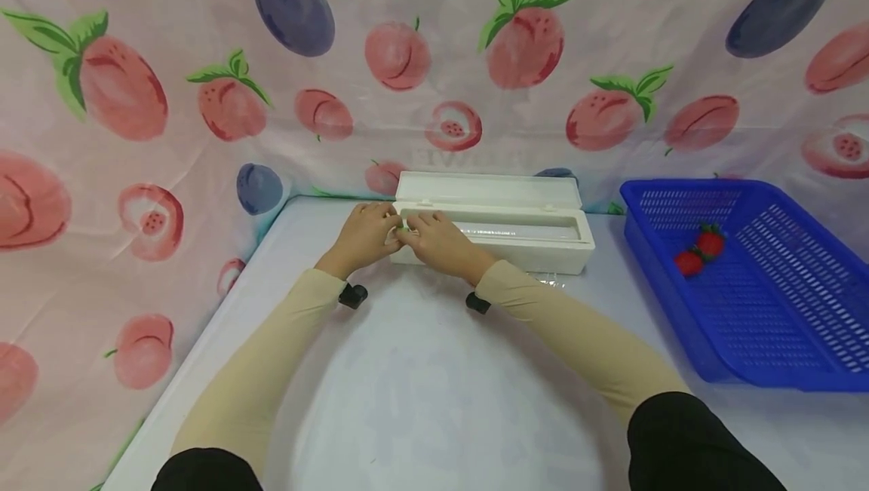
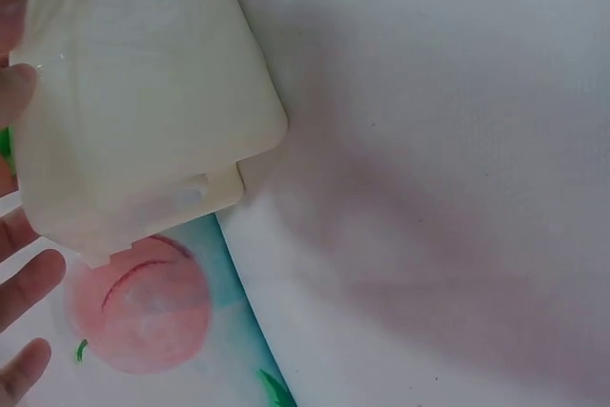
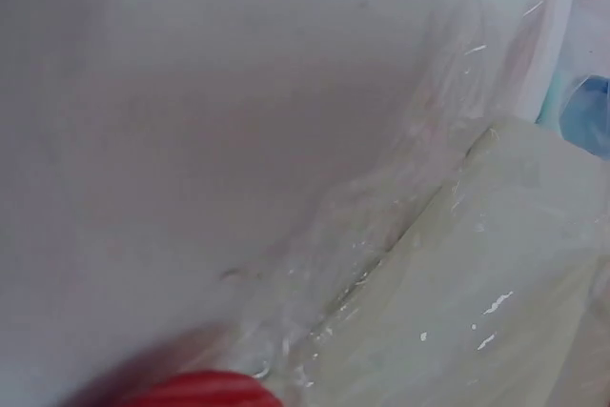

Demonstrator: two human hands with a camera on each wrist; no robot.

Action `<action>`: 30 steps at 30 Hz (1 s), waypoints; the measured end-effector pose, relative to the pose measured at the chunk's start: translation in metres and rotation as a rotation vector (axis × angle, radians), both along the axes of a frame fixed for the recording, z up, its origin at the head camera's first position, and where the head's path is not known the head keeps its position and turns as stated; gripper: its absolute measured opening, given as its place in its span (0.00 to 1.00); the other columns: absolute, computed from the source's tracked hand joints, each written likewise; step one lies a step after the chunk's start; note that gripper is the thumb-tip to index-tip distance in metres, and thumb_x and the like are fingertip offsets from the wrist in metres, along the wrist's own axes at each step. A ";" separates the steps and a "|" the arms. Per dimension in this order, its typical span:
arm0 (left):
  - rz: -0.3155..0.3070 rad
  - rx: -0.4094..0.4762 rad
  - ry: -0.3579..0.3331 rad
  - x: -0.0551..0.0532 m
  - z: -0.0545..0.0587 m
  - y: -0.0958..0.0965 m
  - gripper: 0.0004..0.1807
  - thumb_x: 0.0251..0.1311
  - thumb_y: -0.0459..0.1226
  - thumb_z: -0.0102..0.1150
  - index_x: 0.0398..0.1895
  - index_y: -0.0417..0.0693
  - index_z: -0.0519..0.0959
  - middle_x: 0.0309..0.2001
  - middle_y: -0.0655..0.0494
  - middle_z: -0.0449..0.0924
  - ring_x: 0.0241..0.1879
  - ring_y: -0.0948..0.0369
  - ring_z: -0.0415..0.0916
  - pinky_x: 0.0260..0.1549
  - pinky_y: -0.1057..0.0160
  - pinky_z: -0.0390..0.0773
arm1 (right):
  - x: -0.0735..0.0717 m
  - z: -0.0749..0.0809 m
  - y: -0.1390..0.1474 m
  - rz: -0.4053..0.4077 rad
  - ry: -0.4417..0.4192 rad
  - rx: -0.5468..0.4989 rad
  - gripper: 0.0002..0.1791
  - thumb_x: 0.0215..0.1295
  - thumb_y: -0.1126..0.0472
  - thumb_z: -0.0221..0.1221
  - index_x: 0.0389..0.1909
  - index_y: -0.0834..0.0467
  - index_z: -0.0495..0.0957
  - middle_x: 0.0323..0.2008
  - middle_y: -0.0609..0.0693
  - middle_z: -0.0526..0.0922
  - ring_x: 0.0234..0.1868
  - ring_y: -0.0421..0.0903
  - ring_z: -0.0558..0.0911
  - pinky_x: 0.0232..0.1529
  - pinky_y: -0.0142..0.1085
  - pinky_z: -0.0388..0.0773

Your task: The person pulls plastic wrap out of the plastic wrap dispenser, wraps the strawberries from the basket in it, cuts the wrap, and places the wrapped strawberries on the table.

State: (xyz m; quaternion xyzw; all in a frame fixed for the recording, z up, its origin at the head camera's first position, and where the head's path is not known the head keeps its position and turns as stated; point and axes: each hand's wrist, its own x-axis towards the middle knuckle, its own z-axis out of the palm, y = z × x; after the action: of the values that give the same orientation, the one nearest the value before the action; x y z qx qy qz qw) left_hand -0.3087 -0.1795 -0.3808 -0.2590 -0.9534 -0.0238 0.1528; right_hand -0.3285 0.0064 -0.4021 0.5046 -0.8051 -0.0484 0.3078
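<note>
Both hands meet over the left end of a long white cling film box [image 1: 543, 256], whose lid [image 1: 489, 191] stands raised at the back. Thumb and fingers of my left hand [image 1: 366, 234] and right hand [image 1: 444, 243] close from either side on a small thing with a green part [image 1: 400, 228], mostly hidden. Its red, ribbed side [image 3: 205, 392] peeps in at the bottom of the right wrist view. Clear film [image 3: 381, 221] hangs crumpled beside it, over the box front. In the left wrist view, several fingertips [image 2: 33, 283] stand spread by the box end [image 2: 162, 111].
To the right is a blue plastic basket [image 1: 720, 325] with strawberries [image 1: 710, 242] in it. A roll of film [image 1: 516, 231] lies inside the box. Behind the white table [image 1: 434, 400] hangs a fruit-print cloth [image 1: 326, 114]. A loose film edge [image 1: 548, 280] lies before the box.
</note>
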 end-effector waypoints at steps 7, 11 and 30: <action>-0.001 0.021 0.024 -0.002 -0.005 0.000 0.15 0.56 0.48 0.61 0.41 0.50 0.80 0.46 0.52 0.76 0.50 0.51 0.75 0.57 0.46 0.68 | 0.002 -0.001 0.000 -0.028 -0.010 0.014 0.16 0.62 0.64 0.57 0.51 0.55 0.74 0.51 0.52 0.76 0.50 0.49 0.78 0.47 0.41 0.78; 0.009 0.026 0.005 -0.002 -0.008 -0.001 0.13 0.57 0.49 0.61 0.39 0.51 0.80 0.47 0.53 0.75 0.49 0.51 0.75 0.57 0.46 0.68 | 0.004 -0.001 0.001 -0.035 -0.018 0.021 0.13 0.65 0.63 0.55 0.50 0.56 0.75 0.49 0.52 0.77 0.49 0.49 0.78 0.48 0.41 0.77; 0.032 0.038 -0.010 -0.001 -0.010 -0.001 0.17 0.58 0.51 0.60 0.42 0.50 0.80 0.47 0.52 0.74 0.47 0.50 0.75 0.56 0.46 0.68 | 0.000 0.004 -0.011 -0.060 0.004 -0.090 0.10 0.62 0.60 0.59 0.43 0.59 0.76 0.41 0.50 0.79 0.40 0.46 0.80 0.37 0.37 0.76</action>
State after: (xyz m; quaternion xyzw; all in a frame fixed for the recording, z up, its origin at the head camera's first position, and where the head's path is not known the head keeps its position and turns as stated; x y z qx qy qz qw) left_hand -0.3102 -0.1807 -0.3905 -0.2407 -0.9575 -0.0407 0.1534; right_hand -0.3289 -0.0050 -0.3986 0.4661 -0.8206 -0.0223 0.3300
